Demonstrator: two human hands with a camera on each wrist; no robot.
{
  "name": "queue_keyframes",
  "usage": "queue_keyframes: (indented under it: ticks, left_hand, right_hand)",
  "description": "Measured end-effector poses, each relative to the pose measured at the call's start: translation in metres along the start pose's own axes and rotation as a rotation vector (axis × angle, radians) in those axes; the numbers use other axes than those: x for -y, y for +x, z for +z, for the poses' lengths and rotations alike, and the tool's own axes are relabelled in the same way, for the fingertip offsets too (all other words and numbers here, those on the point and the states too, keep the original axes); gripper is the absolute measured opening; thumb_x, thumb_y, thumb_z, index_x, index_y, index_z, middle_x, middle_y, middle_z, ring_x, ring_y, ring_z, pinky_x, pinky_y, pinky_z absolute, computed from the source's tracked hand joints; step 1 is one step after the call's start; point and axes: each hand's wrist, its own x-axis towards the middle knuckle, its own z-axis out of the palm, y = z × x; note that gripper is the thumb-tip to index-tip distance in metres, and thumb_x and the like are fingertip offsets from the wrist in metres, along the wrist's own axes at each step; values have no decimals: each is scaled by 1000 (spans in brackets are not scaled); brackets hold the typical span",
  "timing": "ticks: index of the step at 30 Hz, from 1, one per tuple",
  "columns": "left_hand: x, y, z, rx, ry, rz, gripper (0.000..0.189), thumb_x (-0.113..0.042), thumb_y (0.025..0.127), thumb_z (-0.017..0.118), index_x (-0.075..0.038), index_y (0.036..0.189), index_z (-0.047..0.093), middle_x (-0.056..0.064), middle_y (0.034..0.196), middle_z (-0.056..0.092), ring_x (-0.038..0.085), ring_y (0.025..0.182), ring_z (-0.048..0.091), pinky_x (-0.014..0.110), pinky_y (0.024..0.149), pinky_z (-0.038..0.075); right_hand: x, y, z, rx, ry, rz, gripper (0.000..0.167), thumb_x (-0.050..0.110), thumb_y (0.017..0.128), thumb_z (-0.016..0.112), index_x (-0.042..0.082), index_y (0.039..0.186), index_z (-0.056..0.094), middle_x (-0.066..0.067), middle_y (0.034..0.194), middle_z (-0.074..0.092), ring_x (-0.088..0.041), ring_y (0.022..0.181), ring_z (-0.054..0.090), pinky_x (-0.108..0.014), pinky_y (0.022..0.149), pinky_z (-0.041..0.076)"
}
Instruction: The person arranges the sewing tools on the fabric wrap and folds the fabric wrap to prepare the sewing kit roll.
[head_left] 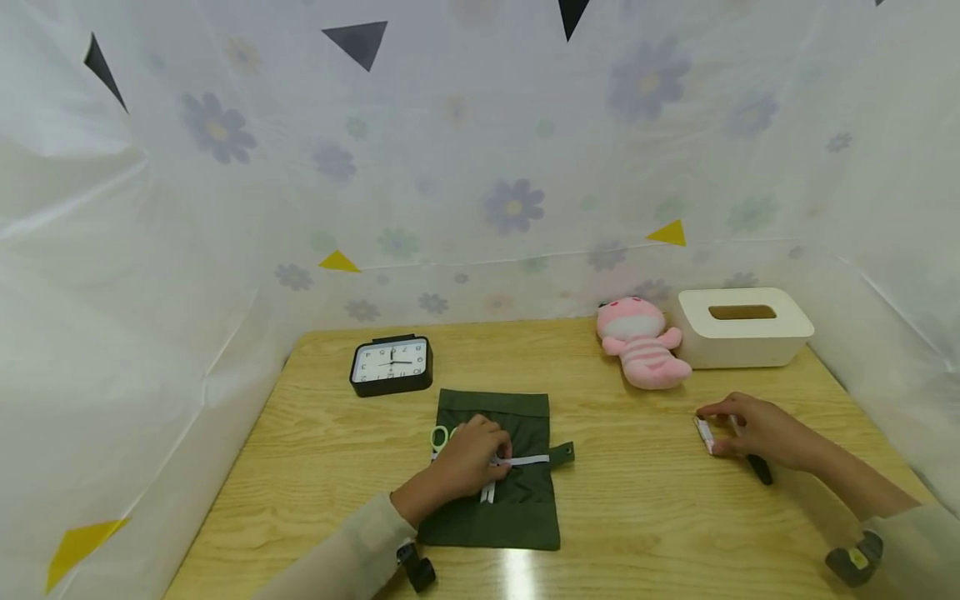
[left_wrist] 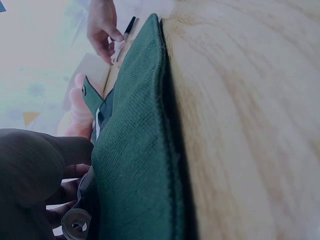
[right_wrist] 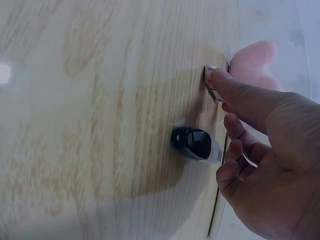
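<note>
A dark green fabric tool roll (head_left: 517,525) lies unfolded on the table. My left hand (head_left: 471,457) is over its middle, with thumb and fingertips pinching the white elastic band (head_left: 531,460). Scissors with pale green handles (head_left: 439,437) are tucked in at the roll's left side, partly hidden by that hand. White tips of an item (head_left: 488,492) show beneath the band. Off to the right, my right hand (head_left: 765,432) pinches a small white eraser-like block with pink print (right_wrist: 210,77) between thumb and fingers. Close under this hand lies a black-ended, pen-like item (right_wrist: 192,142) with a clear part.
At the back left stands a black-framed clock (head_left: 392,365), its dial upside down. A pink plush toy (head_left: 647,346) leans near a white tissue box (head_left: 742,337) at the back right. The wooden table (head_left: 630,517) is enclosed by patterned white sheeting (head_left: 450,167).
</note>
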Motion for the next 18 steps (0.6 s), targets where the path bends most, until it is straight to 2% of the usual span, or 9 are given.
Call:
queue_keyframes:
  ticks: [4, 10, 18]
  left_hand:
    - [0, 0, 1, -3, 0, 1, 15, -29, 95, 77, -26, 86, 65, -12, 90, 60, 12, 94, 50, 36, 81, 42]
    - [0, 0, 1, -3, 0, 4, 15, -28, 95, 77, -26, 86, 65, -12, 89, 60, 13, 96, 52, 35, 80, 42]
    - [0, -1, 1, -24, 10, 25, 16, -27, 94, 78, -24, 85, 65, -10, 90, 62, 14, 96, 53, 35, 78, 42]
  right_hand:
    - [-1, 1, 1, 7, -14, -12, 58, 34, 86, 84, 2, 131, 68, -1, 105, 60, -6, 85, 49, -26, 67, 43]
    - [0, 4, 2, -3, -19, -42, 46, 29, 84, 87, 9, 120, 67, -2, 101, 57, -8, 84, 48, -27, 67, 44]
    - [1, 5, 4, -20, 20, -41, 38, 25, 84, 87, 10, 112, 65, -2, 106, 61, -7, 81, 47, -26, 65, 42]
